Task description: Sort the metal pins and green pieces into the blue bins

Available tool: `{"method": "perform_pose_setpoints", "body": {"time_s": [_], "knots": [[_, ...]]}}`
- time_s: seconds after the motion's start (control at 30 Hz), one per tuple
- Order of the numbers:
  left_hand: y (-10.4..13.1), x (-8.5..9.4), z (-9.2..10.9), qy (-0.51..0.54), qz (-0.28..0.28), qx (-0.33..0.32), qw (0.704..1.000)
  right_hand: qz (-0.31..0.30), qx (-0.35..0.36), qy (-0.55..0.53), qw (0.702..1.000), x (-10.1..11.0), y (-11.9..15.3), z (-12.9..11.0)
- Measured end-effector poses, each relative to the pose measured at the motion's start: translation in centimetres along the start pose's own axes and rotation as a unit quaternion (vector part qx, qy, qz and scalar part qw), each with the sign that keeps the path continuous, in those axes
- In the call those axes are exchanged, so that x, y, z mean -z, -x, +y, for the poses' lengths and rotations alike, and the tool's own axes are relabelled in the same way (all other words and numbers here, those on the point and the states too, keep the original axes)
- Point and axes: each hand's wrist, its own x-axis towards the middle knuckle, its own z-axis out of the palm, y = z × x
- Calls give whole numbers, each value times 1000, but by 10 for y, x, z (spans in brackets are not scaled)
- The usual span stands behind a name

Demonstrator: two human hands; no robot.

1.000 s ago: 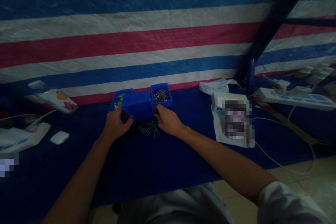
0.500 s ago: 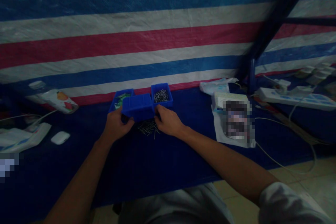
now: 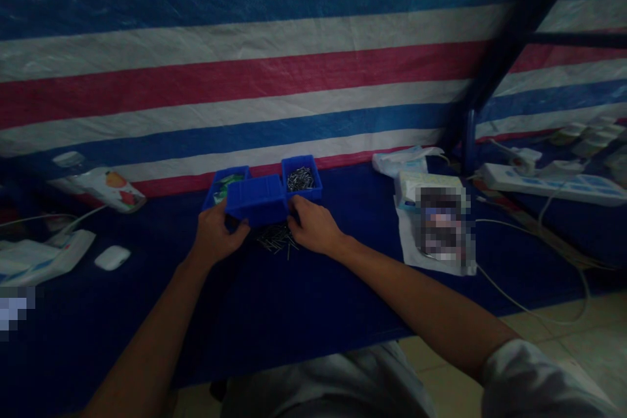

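Observation:
A small blue plastic bin (image 3: pixel 255 198) is held tipped over, what looks like its base facing up. My left hand (image 3: pixel 215 233) grips its left end, thumb along the near side. At the right end, the fingers of my right hand (image 3: pixel 312 223) close on the bin's corner; their tips are partly hidden. Below the bin, a loose heap of thin metal pins, like nails or screws (image 3: pixel 277 239), lies on the dark blue table. Behind to the right stands a blue bin (image 3: pixel 318 191) with similar metal pieces (image 3: pixel 300 179). Another blue bin (image 3: pixel 209 197), holding a green packet (image 3: pixel 223 188), is behind to the left.
On the left are a clear bottle (image 3: pixel 110 188), a white case (image 3: pixel 112 257) and a power strip (image 3: pixel 59 260). To the right lie a tissue pack (image 3: pixel 409 188), a blurred-out item (image 3: pixel 443 225), cables and another power strip (image 3: pixel 553 183). A striped tarp (image 3: pixel 294 72) hangs behind the table.
The tipped bin and my left hand have shifted very slightly to the left. My right hand has hardly moved, and the pin heap looks the same.

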Motion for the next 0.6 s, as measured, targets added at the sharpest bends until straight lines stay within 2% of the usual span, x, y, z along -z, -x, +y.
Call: {"method": "perform_pose_setpoints", "body": {"time_s": [0.17,0.6], "knots": [[1,-1,-2,-5,21,-25,999,13,10,3,1000,-1,0,0],[0,0,1,6,37,-35,999,39,23,-7,999,-3,0,3]]}}
